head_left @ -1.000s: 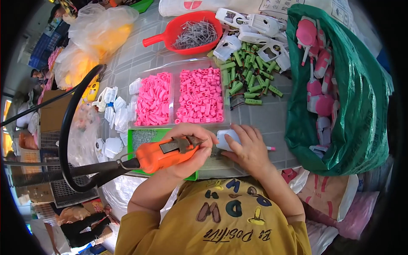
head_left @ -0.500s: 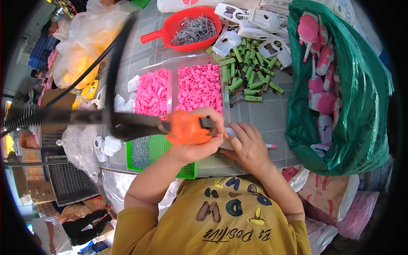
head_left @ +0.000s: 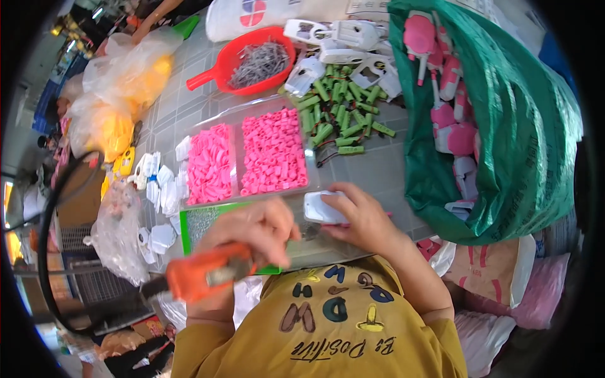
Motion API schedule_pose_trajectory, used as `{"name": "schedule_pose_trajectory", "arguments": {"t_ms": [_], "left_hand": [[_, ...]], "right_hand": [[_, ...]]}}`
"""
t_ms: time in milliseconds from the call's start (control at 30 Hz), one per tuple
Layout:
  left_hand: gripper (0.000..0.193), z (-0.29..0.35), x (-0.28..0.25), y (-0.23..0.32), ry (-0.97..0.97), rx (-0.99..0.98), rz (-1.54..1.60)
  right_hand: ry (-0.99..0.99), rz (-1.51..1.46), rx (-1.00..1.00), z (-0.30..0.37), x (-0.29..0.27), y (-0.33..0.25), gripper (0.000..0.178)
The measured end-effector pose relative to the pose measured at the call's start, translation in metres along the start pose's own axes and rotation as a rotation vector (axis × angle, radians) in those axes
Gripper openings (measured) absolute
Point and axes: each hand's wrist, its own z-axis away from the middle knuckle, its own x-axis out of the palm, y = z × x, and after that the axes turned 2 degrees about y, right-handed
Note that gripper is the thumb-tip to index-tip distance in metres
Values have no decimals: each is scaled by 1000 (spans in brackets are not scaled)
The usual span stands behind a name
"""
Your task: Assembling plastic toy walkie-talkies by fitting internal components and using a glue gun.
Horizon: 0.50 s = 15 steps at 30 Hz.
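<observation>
My left hand (head_left: 258, 228), smeared by motion, is over the green tray (head_left: 184, 230) with its fingers curled. Against it leans an orange corded power tool (head_left: 211, 272), apparently kept in the grip; its front end is hidden by the hand. A black cable runs from the tool to the left. My right hand (head_left: 364, 220) is closed around a white plastic housing (head_left: 320, 208) at the table's near edge. A little pink shows below the housing and by the fingers. Small grey pieces (head_left: 213, 223) lie in the green tray.
A clear divided box (head_left: 236, 157) holds pink plastic pieces. Beyond it are a red scoop (head_left: 217, 72) of grey pins, green wired battery cells (head_left: 346, 113) and white housings (head_left: 359, 34). A green bag (head_left: 523, 145) of pink-and-white items stands right. White parts (head_left: 165, 195) lie left.
My left hand and the orange tool have swung left and nearer, away from the white housing. The housing stays in my right hand and is now more exposed. The view has shifted slightly.
</observation>
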Motion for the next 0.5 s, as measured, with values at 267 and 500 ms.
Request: {"name": "schedule_pose_trajectory", "arguments": {"t_ms": [267,500], "left_hand": [[56,-18,6,-29,-109,-75,-891],[49,-31,24,-33,-62,128,-989]], "right_hand": [[-14,-359,180,-9,-37,-13,55],[59,-73,-11,-2,-50,-12,49]]}}
